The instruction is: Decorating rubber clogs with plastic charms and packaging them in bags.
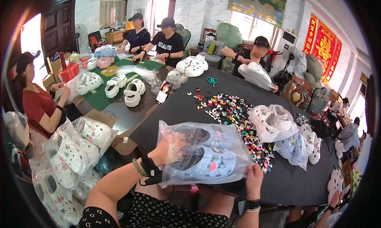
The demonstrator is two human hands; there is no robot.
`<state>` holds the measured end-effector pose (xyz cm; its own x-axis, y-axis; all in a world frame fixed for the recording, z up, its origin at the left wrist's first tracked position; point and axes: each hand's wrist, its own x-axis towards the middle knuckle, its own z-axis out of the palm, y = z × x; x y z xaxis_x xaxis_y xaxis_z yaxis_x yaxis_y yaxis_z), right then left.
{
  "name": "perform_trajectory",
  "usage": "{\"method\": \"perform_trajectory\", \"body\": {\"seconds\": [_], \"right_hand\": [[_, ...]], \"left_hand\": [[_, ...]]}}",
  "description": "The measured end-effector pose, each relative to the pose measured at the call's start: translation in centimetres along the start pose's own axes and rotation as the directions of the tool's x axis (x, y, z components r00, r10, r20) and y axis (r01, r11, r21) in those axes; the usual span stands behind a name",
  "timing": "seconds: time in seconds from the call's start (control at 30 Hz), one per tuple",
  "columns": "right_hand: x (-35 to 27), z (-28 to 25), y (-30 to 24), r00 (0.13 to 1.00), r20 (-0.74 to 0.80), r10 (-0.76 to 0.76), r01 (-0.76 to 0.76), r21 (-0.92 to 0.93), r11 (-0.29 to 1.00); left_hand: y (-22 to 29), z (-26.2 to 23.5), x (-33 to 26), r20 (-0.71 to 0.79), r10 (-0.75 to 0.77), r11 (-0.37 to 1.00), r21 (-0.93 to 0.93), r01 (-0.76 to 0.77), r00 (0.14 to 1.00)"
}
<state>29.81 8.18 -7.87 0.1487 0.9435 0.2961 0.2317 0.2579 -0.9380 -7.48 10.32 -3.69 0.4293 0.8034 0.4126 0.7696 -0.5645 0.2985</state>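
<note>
A pair of light blue clogs point(212, 161) with colourful charms lies inside a clear plastic bag point(242, 148) at the table's near edge. My left hand point(178, 146) reaches into the bag's left end and shows through the film, closed at the heel end of the clogs; its fingertips are partly hidden. At the bag's lower right corner, my right hand point(254, 177) pinches the plastic between thumb and fingers. Just beyond the bag spreads a heap of small colourful shoe charms point(234, 113).
Bagged white clogs point(75, 152) are piled at my left. More bagged clogs point(274, 123) lie to the right. Teal scissors point(212, 81), a phone point(164, 92) and loose white clogs point(134, 92) are farther back. Several people sit around the table, one holding a white bag point(256, 75).
</note>
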Motion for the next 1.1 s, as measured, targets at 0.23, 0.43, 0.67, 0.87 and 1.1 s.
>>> {"method": "perform_trajectory", "body": {"seconds": [0.23,0.43,0.67,0.87,1.1], "right_hand": [[0.0,-4.2,-2.1,0.995,-0.097,0.0,0.007,0.072,0.997],[0.3,-2.8,-5.7,0.951,0.088,0.298,-0.295,0.555,0.778],[-1.3,-2.2,-4.8,0.951,0.278,0.133,-0.17,0.111,0.979],[0.2,-6.3,-4.5,0.924,-0.38,-0.045,0.149,0.249,0.957],[-0.2,-12.0,-9.3,0.555,-0.821,0.133,0.22,0.298,0.929]], "left_hand": [[2.4,-2.8,-3.3,-0.086,0.132,0.989,0.071,-0.126,0.988],[4.1,-3.9,-3.5,0.0,0.208,0.974,0.091,-0.207,0.978],[5.5,-5.4,-3.2,-0.001,0.292,0.949,0.121,-0.29,0.956],[4.4,-5.4,-3.7,-0.022,0.122,0.991,-0.045,-0.123,0.992],[5.7,-6.2,-1.6,-0.134,0.073,0.997,0.013,-0.072,0.988]]}}
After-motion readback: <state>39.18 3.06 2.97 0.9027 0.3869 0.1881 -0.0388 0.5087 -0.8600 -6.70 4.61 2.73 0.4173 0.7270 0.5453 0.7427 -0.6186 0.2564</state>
